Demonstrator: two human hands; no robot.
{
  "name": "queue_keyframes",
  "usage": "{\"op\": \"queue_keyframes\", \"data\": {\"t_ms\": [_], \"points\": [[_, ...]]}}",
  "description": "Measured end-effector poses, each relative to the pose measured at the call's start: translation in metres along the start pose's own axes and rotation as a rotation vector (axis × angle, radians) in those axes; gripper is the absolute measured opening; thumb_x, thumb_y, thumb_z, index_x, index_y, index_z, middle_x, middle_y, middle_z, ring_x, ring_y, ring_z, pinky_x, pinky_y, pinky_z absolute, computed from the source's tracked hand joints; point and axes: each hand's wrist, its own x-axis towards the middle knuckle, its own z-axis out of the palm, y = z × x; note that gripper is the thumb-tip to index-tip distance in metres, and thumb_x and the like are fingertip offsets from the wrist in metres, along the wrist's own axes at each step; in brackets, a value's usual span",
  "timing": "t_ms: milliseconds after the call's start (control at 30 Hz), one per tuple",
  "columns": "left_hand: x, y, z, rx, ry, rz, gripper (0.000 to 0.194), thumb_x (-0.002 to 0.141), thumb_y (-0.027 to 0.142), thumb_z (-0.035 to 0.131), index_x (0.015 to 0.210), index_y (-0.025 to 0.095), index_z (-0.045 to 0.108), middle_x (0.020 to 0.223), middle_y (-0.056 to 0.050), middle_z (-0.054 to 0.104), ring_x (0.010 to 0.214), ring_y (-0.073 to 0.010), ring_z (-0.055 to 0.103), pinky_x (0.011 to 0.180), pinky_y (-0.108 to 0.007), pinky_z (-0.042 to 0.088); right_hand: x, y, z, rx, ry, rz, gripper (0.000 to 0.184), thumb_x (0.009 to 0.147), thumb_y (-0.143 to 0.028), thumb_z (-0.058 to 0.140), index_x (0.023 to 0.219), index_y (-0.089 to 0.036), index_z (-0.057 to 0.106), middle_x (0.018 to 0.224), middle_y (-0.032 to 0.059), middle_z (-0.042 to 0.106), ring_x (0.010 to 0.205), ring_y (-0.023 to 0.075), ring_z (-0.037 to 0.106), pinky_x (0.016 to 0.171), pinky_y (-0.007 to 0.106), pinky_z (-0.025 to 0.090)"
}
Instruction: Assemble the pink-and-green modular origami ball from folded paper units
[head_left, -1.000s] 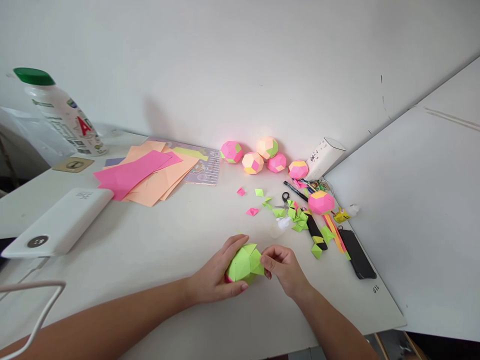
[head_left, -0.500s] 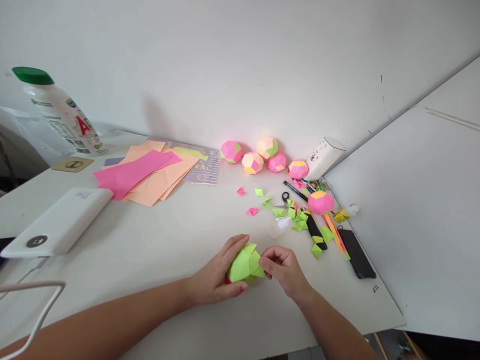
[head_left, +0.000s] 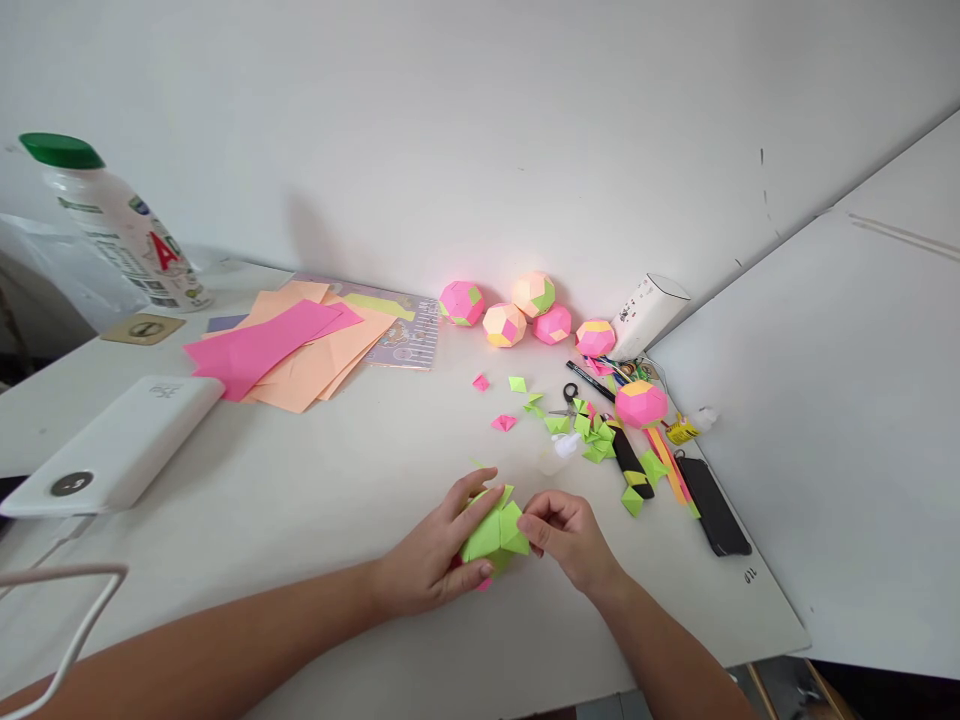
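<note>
A partly built green folded-paper ball (head_left: 487, 535), with bits of pink at its lower edge, is near the table's front. My left hand (head_left: 431, 550) is wrapped round its left side, fingers over the top and thumb below. My right hand (head_left: 566, 540) pinches a green paper flap at the ball's right edge between thumb and forefinger. Beyond the hands lie several folded green paper pieces (head_left: 598, 440) and two small pink ones, one of them a pink piece (head_left: 503, 423).
Finished paper balls (head_left: 534, 295) line the wall. Scissors (head_left: 571, 393), a black phone (head_left: 712, 505), a glue bottle (head_left: 691, 426) and a white cylinder (head_left: 649, 315) lie right. On the left are paper sheets (head_left: 300, 365), a white power bank (head_left: 120, 440) with cable and a bottle (head_left: 124, 230).
My left fingers have shifted over the top of the green ball, covering more of it. My right hand keeps its pinch at the flap, almost unmoved.
</note>
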Motion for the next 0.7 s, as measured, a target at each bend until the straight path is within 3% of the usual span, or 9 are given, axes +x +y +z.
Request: {"op": "queue_keyframes", "data": {"t_ms": [133, 333, 700], "points": [[-0.0003, -0.0001, -0.0005, -0.036, -0.015, 0.007, 0.061, 0.094, 0.043, 0.035, 0.146, 0.033, 0.005, 0.145, -0.016, 0.008, 0.126, -0.0312, 0.033, 0.082, -0.039, 0.055, 0.0004, -0.0005, 0.0, -0.001, 0.0, 0.008, 0.027, 0.073, -0.036, 0.071, 0.061, -0.017, 0.056, 0.054, -0.0039, 0.049, 0.049, 0.0087, 0.043, 0.047, 0.023, 0.033], [0.0012, -0.0004, -0.0007, 0.04, 0.015, 0.045, 0.061, 0.094, 0.046, 0.033, 0.147, 0.03, 0.006, 0.144, -0.017, 0.013, 0.13, -0.0344, 0.028, 0.093, -0.049, 0.047, -0.0005, 0.0004, 0.0024, -0.003, 0.004, 0.023, 0.027, 0.072, -0.036, 0.072, 0.062, -0.016, 0.056, 0.054, -0.0038, 0.05, 0.048, 0.0088, 0.043, 0.046, 0.023, 0.033], [0.001, 0.001, -0.0019, 0.019, -0.004, 0.028, 0.061, 0.094, 0.046, 0.033, 0.146, 0.03, 0.007, 0.144, -0.017, 0.013, 0.129, -0.0327, 0.031, 0.093, -0.049, 0.047, 0.0008, 0.0031, 0.0013, 0.015, 0.044, 0.021, 0.027, 0.073, -0.037, 0.072, 0.063, -0.016, 0.057, 0.053, -0.0034, 0.051, 0.048, 0.0087, 0.045, 0.047, 0.023, 0.035]]}}
